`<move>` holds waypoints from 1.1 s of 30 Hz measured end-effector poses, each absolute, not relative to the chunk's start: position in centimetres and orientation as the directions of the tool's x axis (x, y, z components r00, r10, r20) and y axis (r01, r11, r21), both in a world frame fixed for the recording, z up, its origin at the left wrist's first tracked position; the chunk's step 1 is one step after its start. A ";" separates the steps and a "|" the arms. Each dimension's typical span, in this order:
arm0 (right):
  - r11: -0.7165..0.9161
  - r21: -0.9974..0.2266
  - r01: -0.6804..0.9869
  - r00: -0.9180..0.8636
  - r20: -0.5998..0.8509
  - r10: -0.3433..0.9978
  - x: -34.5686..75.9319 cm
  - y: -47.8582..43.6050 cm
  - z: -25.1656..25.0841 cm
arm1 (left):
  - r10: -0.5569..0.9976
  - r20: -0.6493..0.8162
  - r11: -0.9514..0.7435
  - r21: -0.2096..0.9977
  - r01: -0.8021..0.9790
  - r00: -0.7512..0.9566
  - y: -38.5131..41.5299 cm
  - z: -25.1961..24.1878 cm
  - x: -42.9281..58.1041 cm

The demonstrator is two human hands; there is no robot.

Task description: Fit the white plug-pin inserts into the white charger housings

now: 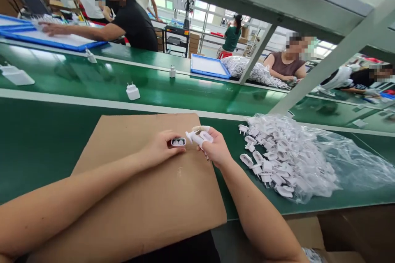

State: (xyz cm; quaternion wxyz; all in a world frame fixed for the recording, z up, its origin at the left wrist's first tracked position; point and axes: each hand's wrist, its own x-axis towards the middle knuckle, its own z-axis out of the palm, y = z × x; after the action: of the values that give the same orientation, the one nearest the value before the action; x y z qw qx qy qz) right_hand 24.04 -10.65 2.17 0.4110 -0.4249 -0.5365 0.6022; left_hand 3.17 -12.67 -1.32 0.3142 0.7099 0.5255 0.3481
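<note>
Head view: both hands meet over the cardboard.
Left hand: fingers closed on a white housing, open end facing the plug.
Right hand: fingers pinched on a white plug, held just beside the housing.
Technique: keep both parts level; align the plug squarely with the opening.
Housing: small, white, oval, two dark recesses.
Supply: bag of plugs to the right, on the green belt.
</note>
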 end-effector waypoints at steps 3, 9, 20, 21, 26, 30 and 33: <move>-0.002 -1.000 0.001 -0.327 -0.002 0.945 24.0 -11.2 2.3 | 0.967 0.195 -0.249 0.859 0.448 0.166 -13.8 -2.2 3.2; 0.008 -0.997 0.074 -0.246 -0.011 0.969 23.9 -10.9 2.4 | 0.974 0.144 -0.194 0.930 0.313 0.178 -13.5 -2.6 2.7; 0.198 -0.922 0.332 -0.251 0.116 0.961 24.7 -10.4 1.7 | 0.968 0.179 -0.221 0.941 0.255 0.177 -13.5 -2.4 2.8; 0.219 -0.897 0.383 -0.281 0.113 0.953 24.9 -10.1 1.5 | 0.969 0.173 -0.215 0.942 0.258 0.176 -13.5 -2.4 2.8; 0.437 -0.711 0.551 -0.461 0.177 0.869 25.6 -9.4 0.6 | 0.968 0.156 -0.204 0.945 0.256 0.195 -13.6 -2.6 2.7; 0.322 -0.750 0.577 -0.365 0.115 0.924 25.6 -9.0 0.0 | 0.970 0.162 -0.207 0.940 0.270 0.182 -13.6 -2.5 2.7; 0.234 -0.810 0.537 -0.305 0.072 0.950 25.4 -9.1 0.1 | 0.964 0.166 -0.219 0.939 0.265 0.208 -13.6 -2.3 2.7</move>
State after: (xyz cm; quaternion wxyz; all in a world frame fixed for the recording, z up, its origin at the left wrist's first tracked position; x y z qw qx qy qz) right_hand 25.36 -9.12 0.07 0.2947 -0.5104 -0.7282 0.3498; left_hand 2.68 -13.56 -2.33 0.4148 0.6574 0.4675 0.4211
